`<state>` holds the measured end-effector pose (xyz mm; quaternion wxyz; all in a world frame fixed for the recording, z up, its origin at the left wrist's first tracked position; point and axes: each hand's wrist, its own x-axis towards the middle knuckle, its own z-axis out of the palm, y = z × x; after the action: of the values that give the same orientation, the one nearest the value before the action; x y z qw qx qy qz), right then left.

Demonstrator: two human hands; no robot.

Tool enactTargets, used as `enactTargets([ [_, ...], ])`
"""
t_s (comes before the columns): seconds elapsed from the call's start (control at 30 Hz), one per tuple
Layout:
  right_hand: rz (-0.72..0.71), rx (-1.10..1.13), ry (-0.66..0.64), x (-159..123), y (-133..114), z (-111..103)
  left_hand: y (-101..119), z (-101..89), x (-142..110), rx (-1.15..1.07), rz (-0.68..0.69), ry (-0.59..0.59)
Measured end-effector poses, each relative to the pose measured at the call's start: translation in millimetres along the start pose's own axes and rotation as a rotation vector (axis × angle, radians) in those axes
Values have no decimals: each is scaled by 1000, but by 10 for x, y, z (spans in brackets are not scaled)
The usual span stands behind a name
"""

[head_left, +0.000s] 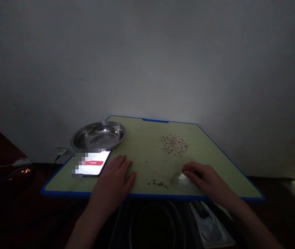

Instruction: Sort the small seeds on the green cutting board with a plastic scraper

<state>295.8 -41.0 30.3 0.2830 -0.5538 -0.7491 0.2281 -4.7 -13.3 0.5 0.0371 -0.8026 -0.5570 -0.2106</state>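
Phone (pixel 95 167) nr L hand (pixel 115 176), metal bowl (pixel 101 137) bhd phone.

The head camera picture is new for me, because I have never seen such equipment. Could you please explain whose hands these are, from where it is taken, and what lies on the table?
There is no machine here: these are one person's own bare hands. The camera sits on that person's head and looks forward and down, so both arms enter from the bottom.

The table is pale green with a blue edge, against a plain wall. The left hand rests palm down beside a lit phone. Behind the phone stands a wide metal bowl. The right hand holds a small clear dish by its edge. Farther back lies a patch of small dark and pale grains; a few dark ones lie left of the dish.
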Motion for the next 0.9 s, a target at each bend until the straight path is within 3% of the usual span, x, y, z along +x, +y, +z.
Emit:
enactTargets([
  [0.3,-16,-8,21,114,-7,170,-18,17,-8,9,10,3],
  [0.53,-21,-34,70,104,39,143,-24,18,-7,8,14,5],
  [0.9,-54,-50,62,201,-84,281,-38,24,-21,4,20,23],
])
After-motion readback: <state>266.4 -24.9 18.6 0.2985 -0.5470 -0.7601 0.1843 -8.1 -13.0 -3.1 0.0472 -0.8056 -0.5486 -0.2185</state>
